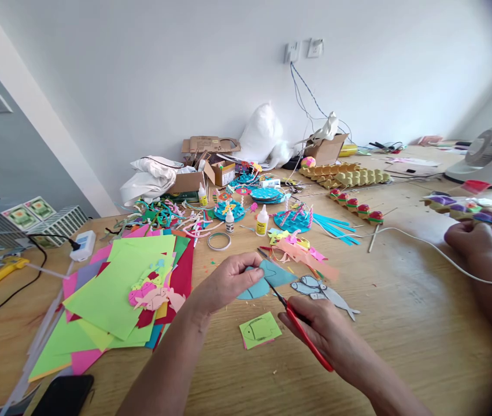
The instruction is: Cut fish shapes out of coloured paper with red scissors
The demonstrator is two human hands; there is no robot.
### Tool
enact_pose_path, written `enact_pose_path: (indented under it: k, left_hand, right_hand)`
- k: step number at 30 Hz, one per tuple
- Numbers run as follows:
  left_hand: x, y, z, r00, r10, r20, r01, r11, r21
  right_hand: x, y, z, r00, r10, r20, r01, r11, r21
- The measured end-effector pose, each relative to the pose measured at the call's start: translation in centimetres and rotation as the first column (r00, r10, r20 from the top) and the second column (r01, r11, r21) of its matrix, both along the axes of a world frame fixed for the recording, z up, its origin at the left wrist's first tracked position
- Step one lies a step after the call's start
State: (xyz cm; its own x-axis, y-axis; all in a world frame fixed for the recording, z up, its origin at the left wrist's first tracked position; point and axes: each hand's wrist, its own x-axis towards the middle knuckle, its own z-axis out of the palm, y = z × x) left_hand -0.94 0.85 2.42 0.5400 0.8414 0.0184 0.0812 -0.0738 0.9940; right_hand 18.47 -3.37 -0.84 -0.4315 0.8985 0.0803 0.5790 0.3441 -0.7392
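The left hand (233, 277) is pinching a piece of blue paper (281, 273), its thumb pressing against the curled fingers with almost no gap. Dark drawn lines are showing on this paper, which is spreading out to the right of the pinch and hanging below it. The right hand (321, 320) is gripping the red-handled scissors (305, 334), its fingers closing around the handles. The scissor blades are pointing up and left from the right fingers, meeting the blue paper just beside the left fingertips; how far apart the blades are standing is hard to tell.

Between the two hands, slightly nearer the body, a green card (262, 330) with a drawn fish is lying on the table (237, 381). Just beyond the right fingers, several grey-blue paper fish (335, 297) are lying together. Farther past both hands, paper scraps (304, 254), a yellow-labelled glue bottle (262, 222) and a roll of tape (219, 241) are resting. Left of the left hand, pink paper fish (159, 297) are lying on coloured sheets (107, 289). Well to the right, another person's hand (475, 240) is touching a painted egg carton (447, 208).
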Motion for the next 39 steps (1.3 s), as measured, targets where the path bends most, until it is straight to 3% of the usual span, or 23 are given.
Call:
enact_pose_path:
  k: [4, 11, 17, 28, 34, 39]
  left_hand:
    - [0.2, 0.1, -0.2, 0.999, 0.039, 0.028, -0.038, 0.999, -0.023]
    - [1.1, -0.1, -0.4, 0.968, 0.2, 0.154, -0.185, 0.977, -0.11]
    - [1.9, -0.4, -0.5, 0.955, 0.209, 0.209, -0.184, 0.974, -0.131]
    - [1.5, -0.1, -1.1, 0.962, 0.12, 0.245, -0.079, 0.982, -0.169]
    - [1.7, -0.2, -0.9, 0.934, 0.207, 0.291, -0.126, 0.953, -0.274]
    - [2.2, -0.5, -0.9, 0.921, 0.23, 0.314, -0.148, 0.953, -0.263]
  right_hand:
    - [-0.5, -0.2, -0.2, 0.999, 0.02, -0.026, -0.022, 0.996, -0.084]
    - [-1.4, -0.6, -1.3, 0.969, -0.042, -0.245, -0.014, 0.974, -0.224]
    - [-2.3, -0.5, -1.8, 0.891, -0.084, -0.447, -0.041, 0.964, -0.264]
    - [-3.0, 0.0, -2.3, 0.758, -0.042, -0.651, -0.152, 0.959, -0.239]
    - [-2.6, 0.2, -2.2, 0.76, 0.027, -0.65, -0.206, 0.958, -0.201]
    - [-2.8, 0.3, -2.4, 0.758, 0.019, -0.652, -0.199, 0.958, -0.204]
